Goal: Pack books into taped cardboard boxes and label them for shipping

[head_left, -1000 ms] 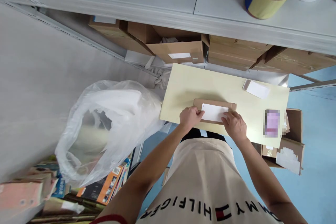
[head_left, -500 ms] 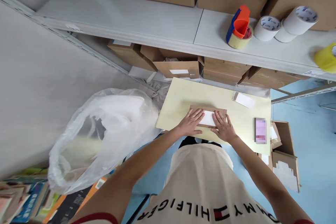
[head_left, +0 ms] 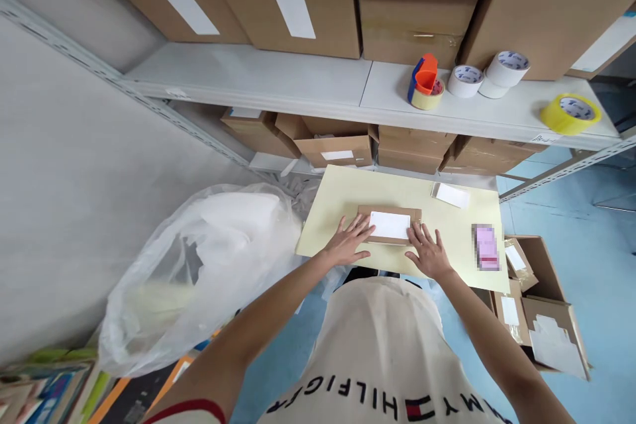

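A small brown cardboard box (head_left: pixel 387 210) lies flat on the pale yellow tabletop (head_left: pixel 338 189), with a blank-looking white label (head_left: pixel 390 225) on its upper face. My left hand (head_left: pixel 348 240) rests with spread fingers on the box's left end, fingertips by the label's edge. At the right end, my right hand (head_left: pixel 428 253) has its fingers apart, the tips touching the box near the label's right edge. Neither hand grips anything. Farther right on the table are a stack of white labels (head_left: pixel 451 195) and a blurred pinkish phone-like item (head_left: pixel 486 247).
Behind the table runs a grey shelf (head_left: pixel 298 83) with large cartons, white tape rolls (head_left: pixel 466 81), a tape dispenser (head_left: pixel 424 83) and yellow tape (head_left: pixel 570 114). A big plastic bag (head_left: pixel 199 265) stands left. An open carton (head_left: pixel 541 265) holding small parcels sits on the floor at right.
Both hands have slid outward from the middle of the label toward the box's ends, uncovering most of the label. The camera view has tilted up, showing more of the shelf.
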`<state>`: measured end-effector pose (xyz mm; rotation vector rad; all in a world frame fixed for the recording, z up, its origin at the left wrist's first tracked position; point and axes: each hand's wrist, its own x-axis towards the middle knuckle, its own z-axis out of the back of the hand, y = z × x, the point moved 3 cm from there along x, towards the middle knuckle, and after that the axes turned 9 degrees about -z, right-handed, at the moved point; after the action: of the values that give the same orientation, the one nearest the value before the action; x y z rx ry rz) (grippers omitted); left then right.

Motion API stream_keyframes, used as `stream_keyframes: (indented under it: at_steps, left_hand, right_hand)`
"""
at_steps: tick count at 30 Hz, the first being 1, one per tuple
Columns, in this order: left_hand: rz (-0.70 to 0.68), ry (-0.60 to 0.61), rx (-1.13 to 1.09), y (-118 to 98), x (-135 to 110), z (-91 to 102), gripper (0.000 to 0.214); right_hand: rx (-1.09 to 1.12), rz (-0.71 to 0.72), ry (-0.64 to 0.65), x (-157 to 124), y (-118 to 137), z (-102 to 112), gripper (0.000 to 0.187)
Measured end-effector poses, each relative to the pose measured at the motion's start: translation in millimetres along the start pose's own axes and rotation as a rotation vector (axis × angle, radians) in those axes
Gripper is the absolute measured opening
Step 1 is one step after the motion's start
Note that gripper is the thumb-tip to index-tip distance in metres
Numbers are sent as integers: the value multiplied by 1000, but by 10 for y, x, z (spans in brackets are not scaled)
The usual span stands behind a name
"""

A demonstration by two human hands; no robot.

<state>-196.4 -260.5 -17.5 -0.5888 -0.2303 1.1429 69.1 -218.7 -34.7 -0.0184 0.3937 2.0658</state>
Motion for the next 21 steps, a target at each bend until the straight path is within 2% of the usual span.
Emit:
stream_keyframes:
  at_steps: [2, 5, 8, 10, 12, 15, 18, 21]
  left_hand:
    - [152, -57, -36, 93, -15, -2, 65]
    - [394, -195, -174, 151, 94, -22, 73]
    - [580, -342, -342, 148, 337, -15, 82]
    - [662, -385, -428, 159, 501, 13, 79]
    - [695, -393, -467, 196, 619, 50, 68]
    - [644, -394, -488, 262, 684, 76, 47]
    - [562, -377, -521, 278, 610, 32, 36]
    - [516, -324, -522, 247, 439, -59, 39]
  right_hand:
    - [50, -112, -16, -49, -122, -16, 63]
    - [286, -329, -27, -2, -246, -13, 70]
    - [606, -544, -45, 155, -236, -9, 76]
    - [769, -647, -24, 241, -150, -43, 74]
    - [876, -715, -15, 253, -40, -106, 74]
    - [988, -800, -72, 100, 85, -217, 76]
    - [1089, -862, -103, -149, 153, -301, 70]
    - [1209, -911, -108, -335, 212, -328, 66]
